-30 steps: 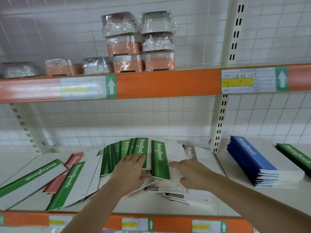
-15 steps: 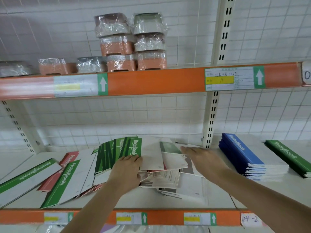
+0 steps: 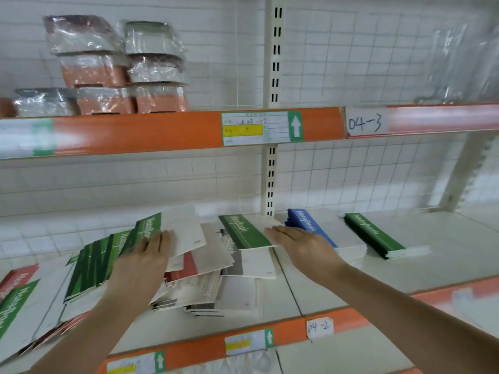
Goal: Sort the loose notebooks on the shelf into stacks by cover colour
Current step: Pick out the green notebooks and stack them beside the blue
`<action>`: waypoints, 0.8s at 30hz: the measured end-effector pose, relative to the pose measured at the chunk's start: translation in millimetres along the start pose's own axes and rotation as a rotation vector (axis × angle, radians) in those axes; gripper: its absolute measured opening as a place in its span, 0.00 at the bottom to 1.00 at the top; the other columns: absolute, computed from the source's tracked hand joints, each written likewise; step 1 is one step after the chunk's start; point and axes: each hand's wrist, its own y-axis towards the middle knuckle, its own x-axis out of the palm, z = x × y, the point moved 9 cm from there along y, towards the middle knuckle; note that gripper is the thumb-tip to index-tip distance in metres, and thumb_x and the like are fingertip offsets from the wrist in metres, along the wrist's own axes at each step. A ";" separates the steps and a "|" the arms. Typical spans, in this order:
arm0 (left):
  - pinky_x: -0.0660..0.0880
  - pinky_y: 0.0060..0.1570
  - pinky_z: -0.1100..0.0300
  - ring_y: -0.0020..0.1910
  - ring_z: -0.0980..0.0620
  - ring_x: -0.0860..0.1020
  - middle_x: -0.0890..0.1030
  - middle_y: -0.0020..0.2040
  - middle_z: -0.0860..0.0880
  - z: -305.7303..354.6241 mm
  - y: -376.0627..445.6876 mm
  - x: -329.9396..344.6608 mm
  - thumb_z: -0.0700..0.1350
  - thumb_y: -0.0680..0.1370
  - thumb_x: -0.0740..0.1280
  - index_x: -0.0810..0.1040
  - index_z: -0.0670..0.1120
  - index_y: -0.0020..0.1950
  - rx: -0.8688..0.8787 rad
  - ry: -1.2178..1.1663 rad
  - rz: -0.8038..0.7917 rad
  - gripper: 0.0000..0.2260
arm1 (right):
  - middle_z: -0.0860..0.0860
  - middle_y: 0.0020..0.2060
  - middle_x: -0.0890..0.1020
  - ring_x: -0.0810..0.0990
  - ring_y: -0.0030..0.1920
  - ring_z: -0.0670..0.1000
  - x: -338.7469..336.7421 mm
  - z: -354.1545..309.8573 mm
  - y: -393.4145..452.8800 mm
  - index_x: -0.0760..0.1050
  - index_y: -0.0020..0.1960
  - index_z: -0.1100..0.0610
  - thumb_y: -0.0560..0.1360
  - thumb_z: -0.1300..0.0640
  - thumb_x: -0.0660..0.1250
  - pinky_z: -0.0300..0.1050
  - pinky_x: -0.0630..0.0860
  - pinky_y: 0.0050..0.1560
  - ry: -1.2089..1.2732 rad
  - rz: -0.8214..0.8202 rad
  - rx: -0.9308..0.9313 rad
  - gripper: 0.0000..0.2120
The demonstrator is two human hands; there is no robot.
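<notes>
A messy pile of loose notebooks [image 3: 216, 290] lies mid-shelf, mostly white backs, with a red cover [image 3: 189, 265] showing. My left hand [image 3: 143, 265] rests on a fan of green notebooks [image 3: 91, 268] and grips it, fingers spread over a white cover. My right hand [image 3: 305, 249] lies flat along the right edge of a single green notebook [image 3: 243, 233], which sits slightly raised above the pile. To the right stand a blue stack [image 3: 307, 222] and, further right, a green stack [image 3: 372, 233]. At far left lie a red notebook [image 3: 16, 276] and a green one [image 3: 16, 300].
A slotted upright post [image 3: 271, 184] stands behind the pile, between it and the blue stack. The orange front rail [image 3: 189, 352] carries a label reading 04-2 [image 3: 318, 327]. Plastic-wrapped boxes [image 3: 116, 71] are stacked on the upper shelf. White shelf board extends right of the green stack.
My view has swung right. A green notebook that was in the fan a second ago now lies under my right hand, nearer the blue stack. My left hand stays on the green fan.
</notes>
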 end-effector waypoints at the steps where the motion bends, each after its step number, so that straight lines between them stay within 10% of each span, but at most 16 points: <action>1: 0.75 0.19 0.55 0.31 0.40 0.81 0.80 0.40 0.37 7.1 3.6 -6.6 0.24 0.65 0.65 0.79 0.34 0.53 0.026 -0.009 0.054 0.18 | 0.54 0.51 0.84 0.85 0.46 0.52 -5.9 2.8 -5.0 0.79 0.59 0.59 0.58 0.72 0.75 0.41 0.80 0.36 0.002 0.016 -0.010 0.30; 9: 0.72 0.24 0.57 0.33 0.44 0.80 0.82 0.45 0.42 80.6 25.3 -26.0 0.26 0.69 0.57 0.78 0.39 0.56 0.190 -0.051 0.314 0.20 | 0.56 0.57 0.82 0.81 0.56 0.54 -27.5 71.2 -59.9 0.77 0.63 0.61 0.62 0.76 0.60 0.46 0.76 0.59 -0.051 0.139 -0.012 0.31; 24: 0.77 0.29 0.54 0.39 0.44 0.82 0.82 0.47 0.43 268.6 103.3 -44.2 0.27 0.71 0.51 0.78 0.39 0.57 0.211 -0.077 0.374 0.23 | 0.54 0.55 0.83 0.82 0.55 0.54 -41.0 270.4 -173.8 0.79 0.60 0.60 0.59 0.79 0.63 0.46 0.73 0.60 -0.082 0.106 0.067 0.32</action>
